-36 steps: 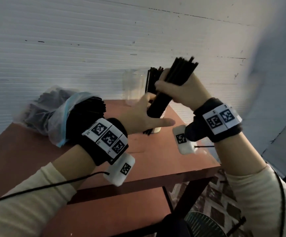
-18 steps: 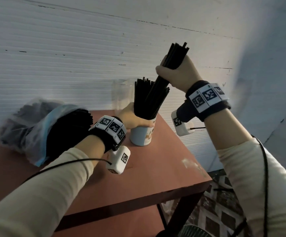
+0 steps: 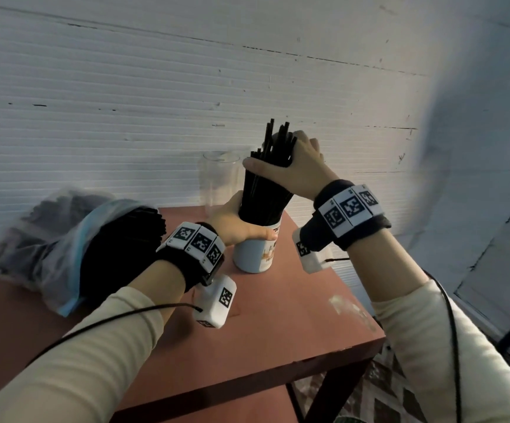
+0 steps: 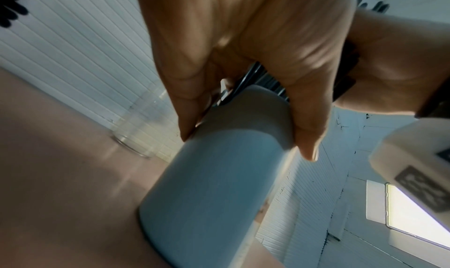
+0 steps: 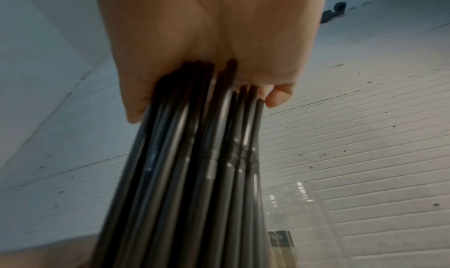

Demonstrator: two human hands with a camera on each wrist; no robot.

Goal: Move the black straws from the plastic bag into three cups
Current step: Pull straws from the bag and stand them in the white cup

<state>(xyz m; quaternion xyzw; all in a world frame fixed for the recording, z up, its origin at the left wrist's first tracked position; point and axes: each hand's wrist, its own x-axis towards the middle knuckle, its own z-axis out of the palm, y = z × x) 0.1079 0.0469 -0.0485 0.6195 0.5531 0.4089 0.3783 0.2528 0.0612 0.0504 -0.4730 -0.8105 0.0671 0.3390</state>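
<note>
I wear cream long sleeves [image 3: 94, 346]. Each of my wrists has a black band [image 3: 354, 227] with white square-code tags, a white camera block [image 3: 215, 302] and a thin black cable [image 3: 119, 312].

Table [image 3: 278, 325]: reddish-brown top (a pale scuff near its right edge)
Wall [image 3: 156, 102]: white, ribbed horizontally
Floor [image 3: 378, 392]: patterned tiles
</note>
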